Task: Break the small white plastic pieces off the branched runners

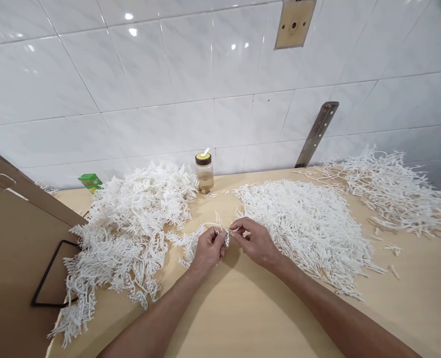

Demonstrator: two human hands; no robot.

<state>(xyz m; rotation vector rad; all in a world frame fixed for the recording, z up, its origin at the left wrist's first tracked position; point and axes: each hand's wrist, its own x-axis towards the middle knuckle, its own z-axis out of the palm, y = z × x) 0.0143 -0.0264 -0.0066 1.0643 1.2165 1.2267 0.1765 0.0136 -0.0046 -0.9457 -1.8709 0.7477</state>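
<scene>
My left hand (209, 248) pinches a fringed length of white cord (196, 243) between thumb and fingers, and part of it trails to the left on the table. Close beside it, the thumb and forefinger of my right hand (256, 241) pinch a thin white strand at the same spot; the fine detail between the fingertips is too small to make out. To the right lies a broad heap of short loose white strands (306, 223). On the left is a tall pile of white fringed cord (142, 204).
Against the tiled wall stands a clear jar (205, 179) with a yellow and black lid. A green box (90, 181) sits behind the left pile. Longer white strands (395, 189) lie at far right, near a metal bracket (317, 134). A cardboard box (15, 258) borders the left side.
</scene>
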